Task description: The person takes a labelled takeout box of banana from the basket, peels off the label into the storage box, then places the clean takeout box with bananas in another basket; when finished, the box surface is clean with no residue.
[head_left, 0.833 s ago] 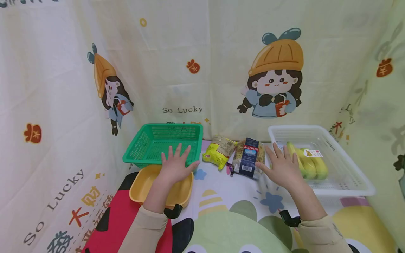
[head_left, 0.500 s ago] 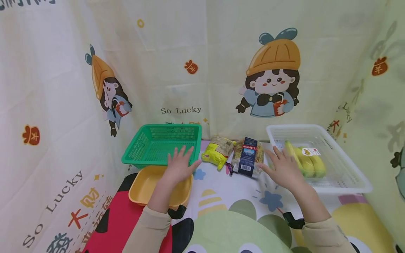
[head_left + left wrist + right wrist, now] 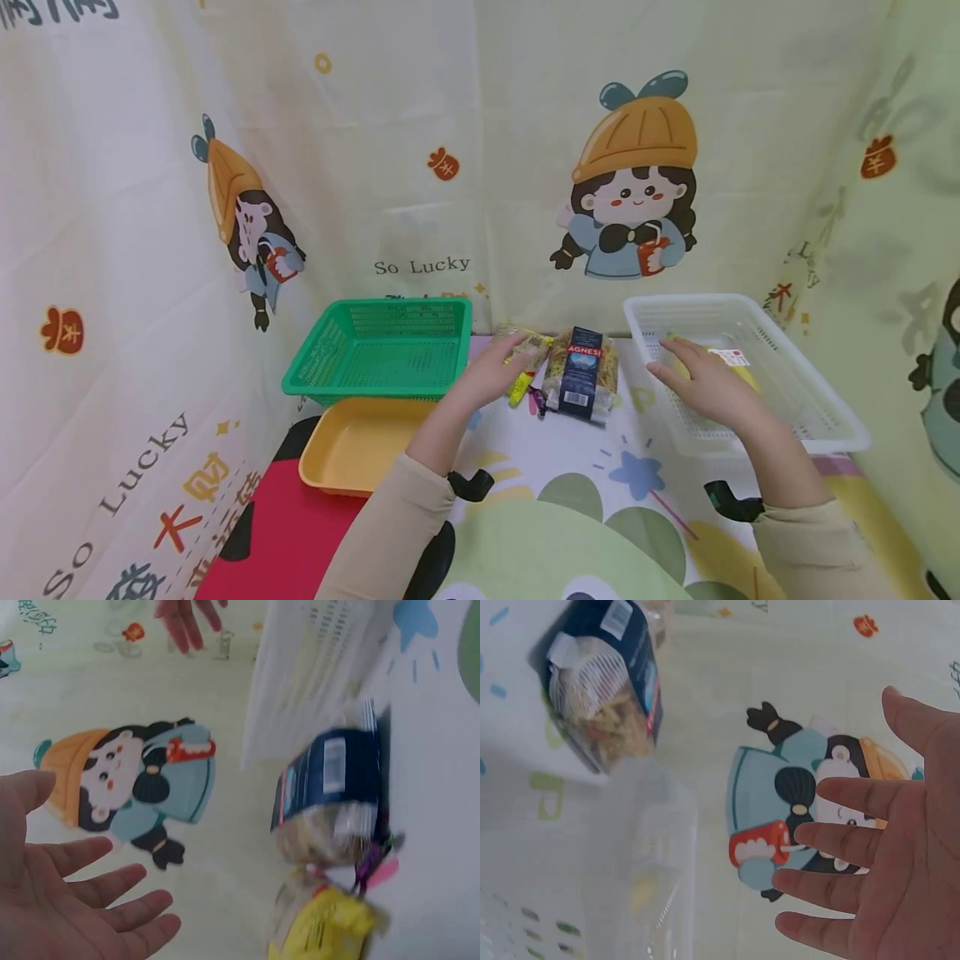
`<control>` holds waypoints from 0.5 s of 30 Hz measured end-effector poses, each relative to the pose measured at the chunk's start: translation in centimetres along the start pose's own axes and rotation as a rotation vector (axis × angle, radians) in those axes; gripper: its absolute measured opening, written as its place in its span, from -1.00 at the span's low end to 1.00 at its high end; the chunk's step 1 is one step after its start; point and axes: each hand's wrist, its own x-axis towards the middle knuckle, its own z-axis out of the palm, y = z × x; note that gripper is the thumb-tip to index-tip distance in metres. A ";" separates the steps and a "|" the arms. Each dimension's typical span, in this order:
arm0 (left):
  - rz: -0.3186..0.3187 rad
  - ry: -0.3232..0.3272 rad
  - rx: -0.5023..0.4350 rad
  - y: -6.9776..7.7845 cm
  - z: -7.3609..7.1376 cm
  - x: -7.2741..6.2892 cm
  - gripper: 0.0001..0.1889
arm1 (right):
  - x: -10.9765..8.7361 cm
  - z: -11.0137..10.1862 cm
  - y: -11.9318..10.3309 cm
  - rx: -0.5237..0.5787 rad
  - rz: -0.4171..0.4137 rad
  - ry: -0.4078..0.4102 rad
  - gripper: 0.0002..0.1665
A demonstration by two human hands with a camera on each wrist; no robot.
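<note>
My left hand (image 3: 487,375) hovers with spread fingers in front of a yellow packet (image 3: 519,388), hiding part of it. In the left wrist view that hand (image 3: 60,900) holds nothing, and its fingers are apart. Right of the packet lies a navy-banded AGNESI pasta bag (image 3: 579,377), with a small purple wrapper (image 3: 537,403) between them. My right hand (image 3: 708,385) is over the white basket (image 3: 817,392), partly covering the packed bananas (image 3: 750,377) inside. The right wrist view shows this hand (image 3: 892,855) with extended fingers and nothing held.
A green basket (image 3: 375,390) stands at the back left, with a yellow-orange bin (image 3: 352,450) in front of it. A printed cloth (image 3: 510,167) hangs behind and at both sides. The table wears a cartoon-patterned cover (image 3: 555,542).
My left hand has moved right, from over the bin and green basket to the yellow packet. My right hand has shifted right, farther over the white basket. The view has turned slightly.
</note>
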 end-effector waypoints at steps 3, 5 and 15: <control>0.001 -0.050 -0.096 1.6 1.4 1.5 -0.37 | -0.1 -0.9 1.1 0.034 0.002 -0.011 -0.07; 0.000 -0.085 -0.153 2.7 2.4 2.5 -0.37 | 0.0 -1.5 2.2 0.048 0.009 -0.022 -0.09; -0.027 -0.159 -0.424 7.1 7.6 7.2 -0.47 | 1.1 -4.9 7.6 0.096 0.108 -0.113 -0.03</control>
